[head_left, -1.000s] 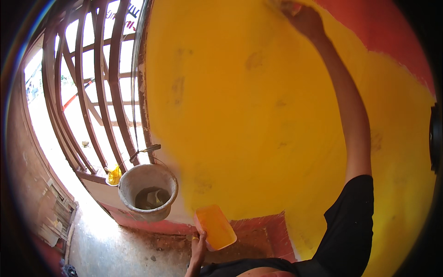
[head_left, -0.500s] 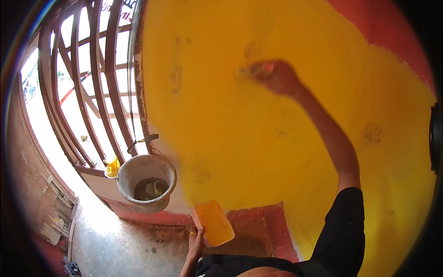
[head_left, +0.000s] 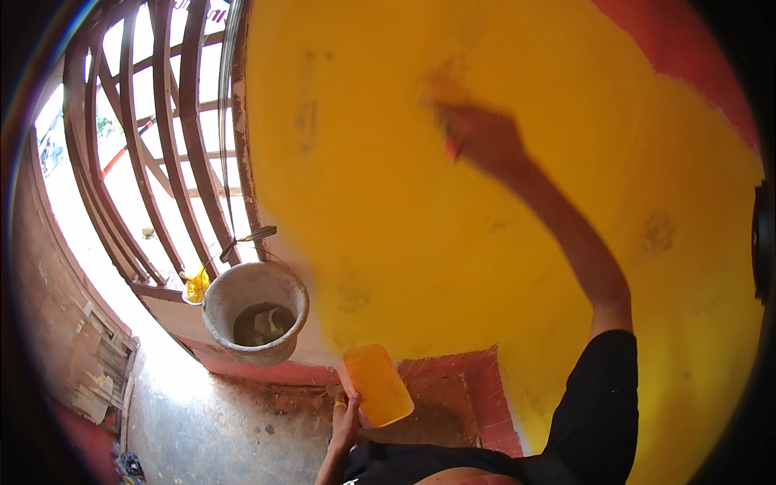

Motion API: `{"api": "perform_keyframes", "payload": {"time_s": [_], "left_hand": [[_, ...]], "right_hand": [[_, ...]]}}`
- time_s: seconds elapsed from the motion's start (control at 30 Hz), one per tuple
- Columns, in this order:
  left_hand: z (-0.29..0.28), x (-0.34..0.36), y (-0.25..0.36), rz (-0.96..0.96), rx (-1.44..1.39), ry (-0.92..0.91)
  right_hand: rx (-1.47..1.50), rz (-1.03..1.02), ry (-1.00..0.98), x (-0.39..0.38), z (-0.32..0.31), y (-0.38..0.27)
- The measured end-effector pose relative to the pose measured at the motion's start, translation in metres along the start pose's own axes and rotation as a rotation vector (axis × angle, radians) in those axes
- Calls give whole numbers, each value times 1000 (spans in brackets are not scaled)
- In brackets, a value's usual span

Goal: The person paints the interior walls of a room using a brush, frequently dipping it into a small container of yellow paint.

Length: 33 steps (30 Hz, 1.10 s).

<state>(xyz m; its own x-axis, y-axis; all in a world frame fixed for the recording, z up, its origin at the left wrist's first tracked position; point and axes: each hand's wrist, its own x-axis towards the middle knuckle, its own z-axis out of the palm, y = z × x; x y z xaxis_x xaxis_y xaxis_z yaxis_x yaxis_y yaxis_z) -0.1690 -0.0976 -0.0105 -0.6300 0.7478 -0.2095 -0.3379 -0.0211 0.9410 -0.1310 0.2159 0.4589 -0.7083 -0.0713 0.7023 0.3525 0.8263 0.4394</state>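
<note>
My right hand is raised against the yellow wall, its fingers closed on a paintbrush. Motion smears the brush; a bit of red handle shows below the fingers, and the bristle end is blurred near a brownish smudge on the wall. Low in front of me, my left hand grips the side of a rectangular plastic tub, which is tilted and coated inside with yellow-orange paint.
A grey bucket with murky contents hangs by a cord from the brown window bars. Beside it a yellow bag rests on the sill. Red paint covers the wall's upper right. Below lies a concrete floor.
My right hand has turned at the wrist with the paintbrush, its red handle now lower and farther left. My left hand and the tub have barely shifted.
</note>
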Motion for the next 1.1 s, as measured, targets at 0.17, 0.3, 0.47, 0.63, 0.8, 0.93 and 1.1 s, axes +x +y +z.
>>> {"api": "perform_keyframes", "payload": {"time_s": [0.17, 0.3, 0.47, 0.63, 0.8, 0.93, 1.1], "left_hand": [[5, -5, 9, 11, -59, 56], [-6, -9, 12, -15, -43, 87], [-4, -13, 19, 4, -86, 82], [-4, -14, 13, -3, -63, 77], [3, -19, 23, -17, -137, 81], [0, -16, 22, -63, -60, 109], [-9, -7, 24, -11, 37, 176]], "right_hand": [[39, -191, -130, -107, 73, -56], [248, -69, -237, -105, 70, -67], [238, 134, -221, -34, 18, -19], [218, 39, 295, 19, -25, 0], [-28, -139, 170, -46, 49, -25], [55, -105, -87, -144, 112, -96], [559, 207, -269, -213, 139, -148]]}}
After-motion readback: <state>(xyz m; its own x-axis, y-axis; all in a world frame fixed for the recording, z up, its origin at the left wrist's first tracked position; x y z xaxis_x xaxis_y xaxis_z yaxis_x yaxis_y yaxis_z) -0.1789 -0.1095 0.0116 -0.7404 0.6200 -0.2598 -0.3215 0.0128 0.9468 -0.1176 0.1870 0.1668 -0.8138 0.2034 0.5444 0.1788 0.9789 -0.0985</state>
